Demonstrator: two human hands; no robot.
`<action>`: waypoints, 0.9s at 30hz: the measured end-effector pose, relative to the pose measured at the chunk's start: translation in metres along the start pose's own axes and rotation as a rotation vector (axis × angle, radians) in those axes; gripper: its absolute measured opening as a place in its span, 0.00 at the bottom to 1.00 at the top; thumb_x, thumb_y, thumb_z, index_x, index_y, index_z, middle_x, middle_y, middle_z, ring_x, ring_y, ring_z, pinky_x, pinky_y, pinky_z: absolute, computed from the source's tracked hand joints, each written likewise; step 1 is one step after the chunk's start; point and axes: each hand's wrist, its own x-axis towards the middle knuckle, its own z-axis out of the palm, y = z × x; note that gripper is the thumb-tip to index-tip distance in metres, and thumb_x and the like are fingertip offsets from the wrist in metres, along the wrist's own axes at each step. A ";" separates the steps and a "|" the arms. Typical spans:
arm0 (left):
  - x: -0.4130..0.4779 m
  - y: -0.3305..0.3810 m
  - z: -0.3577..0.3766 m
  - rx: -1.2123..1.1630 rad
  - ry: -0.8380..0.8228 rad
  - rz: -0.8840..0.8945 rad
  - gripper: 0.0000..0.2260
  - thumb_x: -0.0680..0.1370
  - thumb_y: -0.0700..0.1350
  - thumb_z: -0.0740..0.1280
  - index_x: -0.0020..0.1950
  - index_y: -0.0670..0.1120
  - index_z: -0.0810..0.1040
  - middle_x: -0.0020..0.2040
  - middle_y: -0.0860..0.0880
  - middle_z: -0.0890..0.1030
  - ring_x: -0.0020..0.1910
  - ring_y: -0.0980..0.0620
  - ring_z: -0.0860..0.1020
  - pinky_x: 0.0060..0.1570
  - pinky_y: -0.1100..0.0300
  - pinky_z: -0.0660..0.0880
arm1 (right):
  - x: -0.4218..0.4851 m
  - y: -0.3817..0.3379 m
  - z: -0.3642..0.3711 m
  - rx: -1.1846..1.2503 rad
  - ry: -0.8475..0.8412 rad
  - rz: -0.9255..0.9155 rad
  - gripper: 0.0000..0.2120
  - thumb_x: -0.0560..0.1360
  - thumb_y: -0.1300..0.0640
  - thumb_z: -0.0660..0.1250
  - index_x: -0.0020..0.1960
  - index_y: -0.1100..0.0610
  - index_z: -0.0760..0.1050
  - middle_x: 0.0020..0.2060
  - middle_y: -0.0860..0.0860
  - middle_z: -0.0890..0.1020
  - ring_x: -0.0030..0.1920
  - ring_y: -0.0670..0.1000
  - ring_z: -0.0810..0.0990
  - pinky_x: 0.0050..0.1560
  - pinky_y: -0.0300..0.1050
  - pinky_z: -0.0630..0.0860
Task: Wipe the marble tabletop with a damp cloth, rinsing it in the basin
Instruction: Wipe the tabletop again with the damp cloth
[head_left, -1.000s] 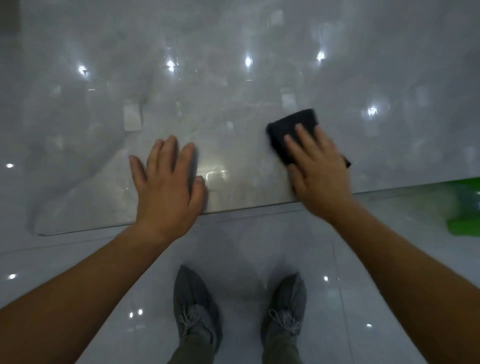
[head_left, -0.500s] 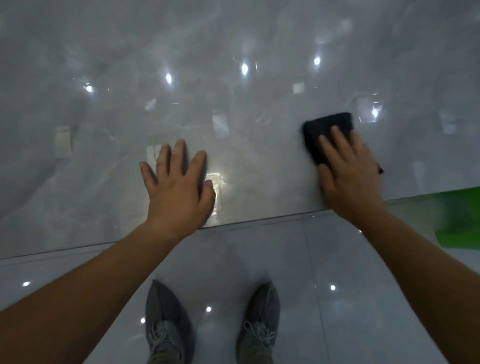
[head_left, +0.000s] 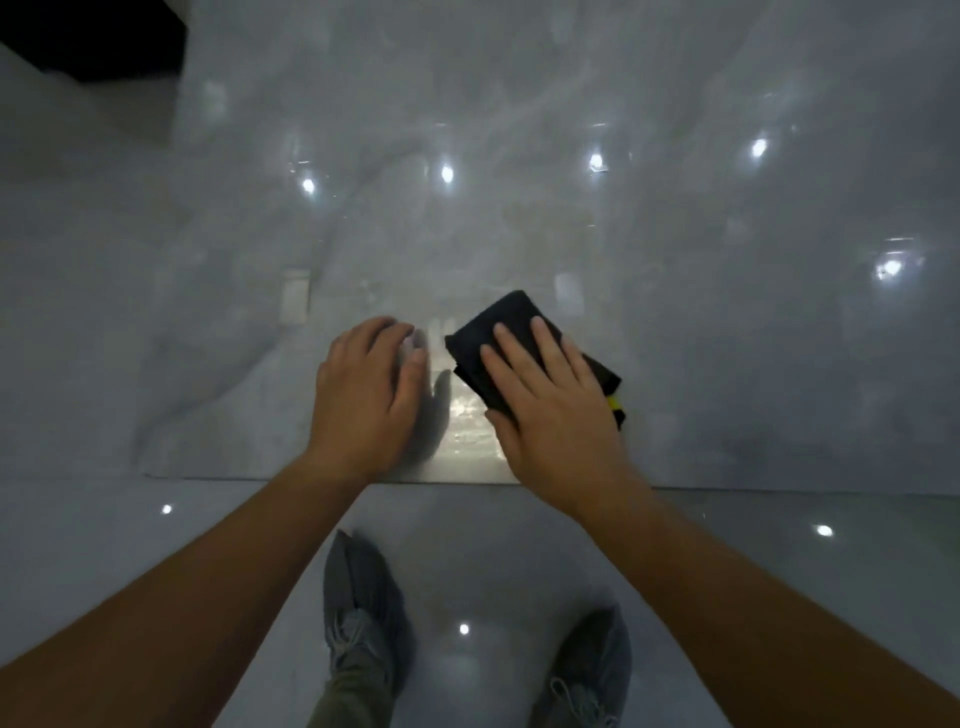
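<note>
Quick note from my end of the feed. The cloth (head_left: 501, 325) is on the tabletop (head_left: 519, 156) close to the near edge. It's folded into a dark pad, with its free corner pointing to about 11 o'clock. My right hand (head_left: 556, 421) lies flat on top, fingers (head_left: 545, 348) straight and spread, pressing rather than gripping. A little yellow tag (head_left: 614, 402) pokes out at the cloth's 4 o'clock. The left hand (head_left: 363, 400) rests on the marble at the cloth's 9 o'clock, just beside it and not touching. Its fingers are loosely bent and hold nothing, so it looks like a brace to me.

Stuff that worries me:

- With only a flat palm on it, the cloth can slip out or unfold if I push hard toward 12, and then bare fingers smear the marble.
- The hand is working right by the edge at 6 o'clock, so a pull back could drag the cloth over the lip and drop it on the floor (head_left: 779, 571) by my shoes (head_left: 358, 597).
- There's a bright streaky patch (head_left: 467, 415) between the hands. I reckon it's wet film, and the bracing hand could skid on it.
- No basin in view, so I can't judge how far a dripping cloth has to travel.
</note>
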 end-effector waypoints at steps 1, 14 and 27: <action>0.002 -0.012 -0.007 0.005 -0.013 -0.014 0.24 0.81 0.57 0.52 0.68 0.45 0.75 0.66 0.45 0.76 0.64 0.43 0.73 0.64 0.46 0.69 | 0.000 -0.001 -0.001 0.032 0.001 0.004 0.28 0.80 0.46 0.62 0.78 0.54 0.65 0.79 0.53 0.65 0.80 0.60 0.57 0.79 0.60 0.56; 0.068 0.022 -0.005 -0.240 -0.365 0.122 0.12 0.77 0.51 0.71 0.56 0.47 0.81 0.50 0.48 0.81 0.50 0.48 0.78 0.49 0.56 0.73 | 0.024 -0.019 -0.043 0.344 -0.006 0.629 0.28 0.72 0.49 0.77 0.68 0.55 0.74 0.54 0.52 0.79 0.54 0.54 0.77 0.55 0.48 0.74; 0.079 -0.104 -0.113 -0.967 -0.321 -0.178 0.08 0.77 0.37 0.70 0.51 0.48 0.85 0.47 0.45 0.86 0.44 0.55 0.82 0.50 0.61 0.79 | 0.120 -0.096 -0.065 0.295 0.139 0.180 0.09 0.71 0.54 0.77 0.49 0.54 0.83 0.41 0.51 0.81 0.42 0.52 0.78 0.43 0.46 0.74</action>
